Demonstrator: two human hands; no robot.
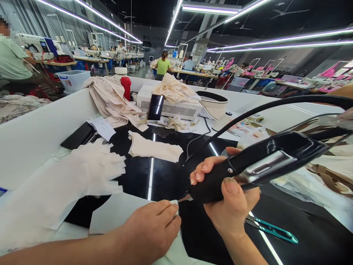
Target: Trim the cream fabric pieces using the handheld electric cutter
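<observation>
My right hand point(234, 209) is wrapped around a black corded handheld tool point(256, 158). The thumb lies beside the metal lever on its side. A narrow metal tip point(186, 197) points left toward my left hand point(151, 228). The fingers of that hand are pressed together on a pale fabric piece point(118, 211), pinching its edge just beside the tip. I cannot tell whether the tip touches the fabric. Left of it lies a fanned stack of white fabric pieces point(82, 169). Teal-handled scissors or snips point(275, 230) lie right of my right wrist, partly hidden.
A cream fabric strip point(154, 146) lies on the glossy black surface point(165, 176). Behind it stand a phone point(155, 107) and a vented white box point(176, 106). The tool's cable point(248, 110) arches across the right. White side walls point(33, 143) edge the table. Co-workers sit farther off.
</observation>
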